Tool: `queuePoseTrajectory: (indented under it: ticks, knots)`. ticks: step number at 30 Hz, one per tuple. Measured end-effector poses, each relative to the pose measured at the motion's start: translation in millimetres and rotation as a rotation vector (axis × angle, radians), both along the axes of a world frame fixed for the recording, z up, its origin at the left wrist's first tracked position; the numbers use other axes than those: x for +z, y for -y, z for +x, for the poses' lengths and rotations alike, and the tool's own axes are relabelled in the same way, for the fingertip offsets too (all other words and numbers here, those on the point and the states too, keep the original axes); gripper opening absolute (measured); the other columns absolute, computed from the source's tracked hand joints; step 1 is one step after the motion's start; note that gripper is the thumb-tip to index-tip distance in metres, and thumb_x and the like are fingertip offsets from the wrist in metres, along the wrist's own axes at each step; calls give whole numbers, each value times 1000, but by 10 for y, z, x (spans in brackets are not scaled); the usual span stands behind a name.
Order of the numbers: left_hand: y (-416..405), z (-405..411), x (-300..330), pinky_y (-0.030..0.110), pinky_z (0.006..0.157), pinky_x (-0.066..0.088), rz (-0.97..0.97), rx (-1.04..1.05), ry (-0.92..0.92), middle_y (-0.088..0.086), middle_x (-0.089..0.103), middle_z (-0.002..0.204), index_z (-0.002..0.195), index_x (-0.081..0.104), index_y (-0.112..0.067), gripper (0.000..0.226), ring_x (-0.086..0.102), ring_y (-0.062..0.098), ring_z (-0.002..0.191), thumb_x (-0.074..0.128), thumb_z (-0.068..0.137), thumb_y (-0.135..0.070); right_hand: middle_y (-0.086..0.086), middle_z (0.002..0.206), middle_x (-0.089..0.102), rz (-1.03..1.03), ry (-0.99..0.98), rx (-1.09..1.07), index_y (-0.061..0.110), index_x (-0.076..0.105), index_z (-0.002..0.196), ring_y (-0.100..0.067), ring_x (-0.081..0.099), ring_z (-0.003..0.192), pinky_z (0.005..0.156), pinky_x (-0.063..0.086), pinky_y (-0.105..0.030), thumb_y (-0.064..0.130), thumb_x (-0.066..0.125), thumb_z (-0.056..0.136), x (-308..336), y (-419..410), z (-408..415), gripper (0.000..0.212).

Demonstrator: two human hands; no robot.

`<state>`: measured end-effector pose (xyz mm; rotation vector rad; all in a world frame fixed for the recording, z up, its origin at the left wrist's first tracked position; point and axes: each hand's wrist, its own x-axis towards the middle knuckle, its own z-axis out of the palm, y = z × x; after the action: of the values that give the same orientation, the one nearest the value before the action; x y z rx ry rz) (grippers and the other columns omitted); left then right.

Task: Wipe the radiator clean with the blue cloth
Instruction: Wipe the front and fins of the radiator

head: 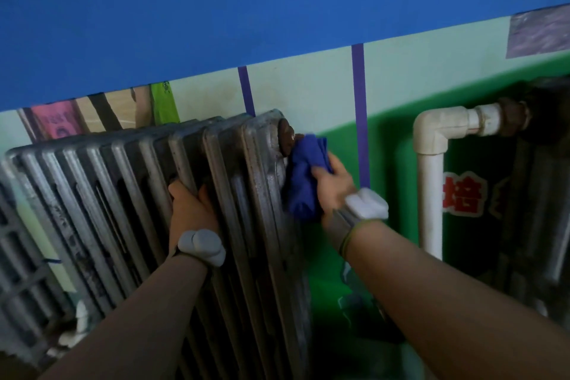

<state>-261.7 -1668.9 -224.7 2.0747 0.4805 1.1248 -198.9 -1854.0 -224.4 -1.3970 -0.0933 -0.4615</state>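
A grey cast-iron radiator [132, 182] with several ribbed columns runs along the wall, its rusty round end cap at the right end. My right hand [334, 187] grips a bunched blue cloth [303, 176] and holds it against the radiator's right end face, just below the cap. My left hand [189, 207] rests on the front of the radiator, its fingers curled into a gap between two columns.
A white plastic pipe [430, 182] with an elbow stands to the right, joined to a dark second radiator [536, 194]. The wall behind is green below and pale above, with purple tape strips [361, 114]. A grey grid panel [18, 268] stands at the far left.
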Motion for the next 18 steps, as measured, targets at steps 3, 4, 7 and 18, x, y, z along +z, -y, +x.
queuePoseTrajectory:
  ticks: [3, 4, 7, 18]
  knots:
    - [-48, -2, -39, 34, 61, 38, 0, -65, 22, 31, 60, 102, 121, 35, 3, 40, 61, 43, 83, 45, 96, -26, -12, 120, 48, -96, 189, -44, 11, 45, 137, -24, 54, 101, 99, 38, -14, -5, 49, 87, 21, -334, -23, 53]
    - [-56, -8, -42, 34, 61, 38, -8, -80, 24, 30, 60, 102, 121, 34, 2, 40, 61, 43, 83, 45, 95, -27, -12, 117, 42, -177, 234, -114, 6, 42, 137, -24, 50, 100, 95, 32, -4, -6, 46, 89, -95, -401, -36, 50]
    - [-86, 1, -70, 34, 62, 38, 24, -105, 49, 30, 60, 105, 122, 33, 3, 41, 61, 43, 86, 45, 96, -27, -22, 109, 44, -263, 294, -312, -2, 53, 125, -40, 52, 96, 93, 36, -20, -6, 41, 79, -654, -481, 10, 48]
    - [-149, 42, -103, 40, 67, 41, 63, -119, 27, 30, 58, 109, 128, 28, 1, 48, 59, 45, 91, 41, 97, -32, -23, 119, 54, -64, 48, -167, 15, 53, 133, -21, 56, 89, 100, 44, -34, 3, 50, 81, -428, -242, -172, 53]
